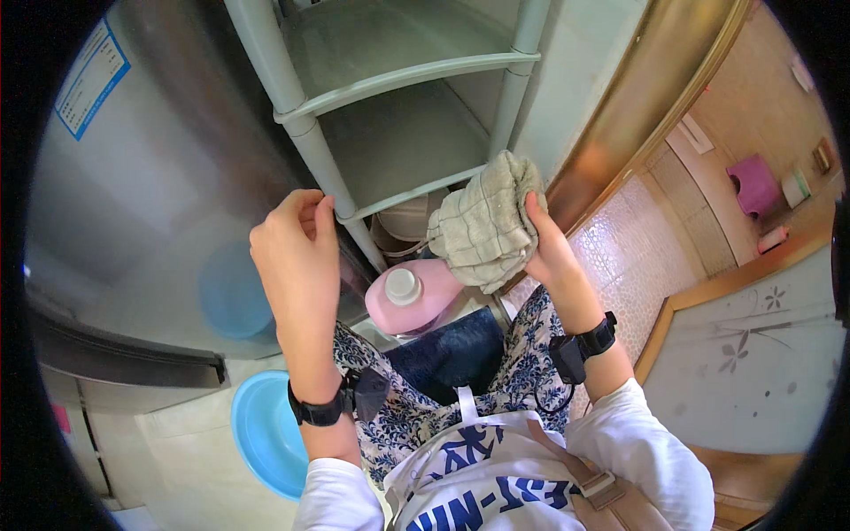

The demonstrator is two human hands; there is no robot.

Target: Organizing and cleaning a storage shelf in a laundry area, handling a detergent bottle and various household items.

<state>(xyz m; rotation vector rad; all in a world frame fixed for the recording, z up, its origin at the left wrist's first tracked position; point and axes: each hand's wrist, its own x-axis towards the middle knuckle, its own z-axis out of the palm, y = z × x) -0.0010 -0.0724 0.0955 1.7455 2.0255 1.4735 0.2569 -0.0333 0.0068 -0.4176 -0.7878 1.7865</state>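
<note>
My right hand (551,242) grips a folded cloth (485,221), pale grey-green with a dark checked pattern, thumb on its near side. The cloth hangs in front of a shelf rack (407,78) with pale plastic posts and grey-green shelves. Beside the rack's left post, my left hand (297,252) is raised with its fingers curled in and the thumb near them. Nothing shows in it, though the fingertips are partly hidden. Below the cloth stands a pink bottle (425,305) with a white cap. Both wrists wear black straps with small devices.
A shiny grey appliance (168,168) rises on the left. A light blue basin (266,434) sits on the floor at lower left. Under the rack is a brownish container (398,227). To the right are a wooden door frame (611,97), a frosted-panel door (744,363) and a purple stool (753,186).
</note>
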